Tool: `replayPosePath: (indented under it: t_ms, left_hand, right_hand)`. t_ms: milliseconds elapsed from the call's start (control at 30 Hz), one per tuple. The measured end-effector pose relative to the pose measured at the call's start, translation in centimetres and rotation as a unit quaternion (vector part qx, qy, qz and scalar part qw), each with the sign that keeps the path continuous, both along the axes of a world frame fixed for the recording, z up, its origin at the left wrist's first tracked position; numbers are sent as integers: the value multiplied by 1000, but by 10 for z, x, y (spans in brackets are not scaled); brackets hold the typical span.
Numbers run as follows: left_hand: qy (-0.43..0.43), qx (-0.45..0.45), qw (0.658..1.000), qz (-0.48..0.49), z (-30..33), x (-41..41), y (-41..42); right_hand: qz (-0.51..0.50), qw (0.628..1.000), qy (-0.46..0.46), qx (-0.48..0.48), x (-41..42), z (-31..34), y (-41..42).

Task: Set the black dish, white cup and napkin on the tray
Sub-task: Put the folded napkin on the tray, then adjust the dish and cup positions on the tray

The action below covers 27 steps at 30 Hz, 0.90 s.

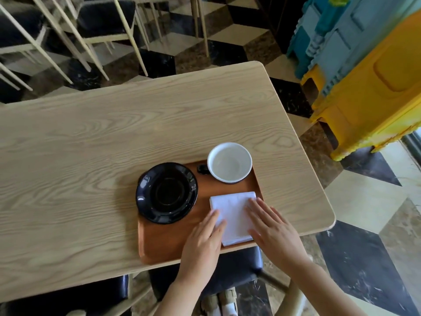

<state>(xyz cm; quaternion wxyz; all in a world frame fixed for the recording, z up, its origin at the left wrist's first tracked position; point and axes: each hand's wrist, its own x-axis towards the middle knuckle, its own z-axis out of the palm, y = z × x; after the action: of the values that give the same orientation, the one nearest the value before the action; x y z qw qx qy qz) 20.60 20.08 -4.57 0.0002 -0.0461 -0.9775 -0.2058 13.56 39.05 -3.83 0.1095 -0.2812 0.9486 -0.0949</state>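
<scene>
A pale wood-grain table [91, 144] is filling the view, with a checkered marble floor, dark-seated chairs beyond it and stacked yellow and blue plastic crates [364, 76] to the right.

Nearest the camera, both hands are resting flat on the napkin [232, 215], fingers spread and loose, gripping nothing. The left hand [202, 242] is pressing the napkin's near left corner; the right hand [275, 233] is covering its right edge. The folded white napkin is lying between and under the fingertips, on the right near part of the brown tray [164, 242].

Farther on, the black dish [167, 193] is sitting on the tray's left side, its rim overhanging the tray's left edge. Beyond the napkin, the white cup [229, 162] is standing upright at the tray's far right corner, its dark handle pointing left toward the dish.

All three items appear to be on the tray, so the task is looking nearly done. The risks from here are small: lifting the hands carelessly could be dragging the napkin askew or off the tray's near edge, and the overhanging dish could tip if the tray gets nudged.
</scene>
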Motion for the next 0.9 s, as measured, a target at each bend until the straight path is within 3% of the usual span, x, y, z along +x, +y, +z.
replayPosePath:
  t_ms: [167,333,467,633,900]
  left_hand:
    - [-7,8,1000,-6,5,2,-3]
    - [18,21,999,25,31,13,-30]
    - [15,-16,998,67,36,29,-75]
    - [-53,-104,988,106,28,41,-120]
    - [-49,-81,990,108,17,54,-124]
  right_hand:
    - [-25,998,51,-21,5,7,-16]
    - [19,996,76,-39,4,14,-62]
    - [65,994,65,-52,3,18,-105]
    - [101,992,64,-32,6,15,-137]
    - [108,992,71,1,18,10,-137]
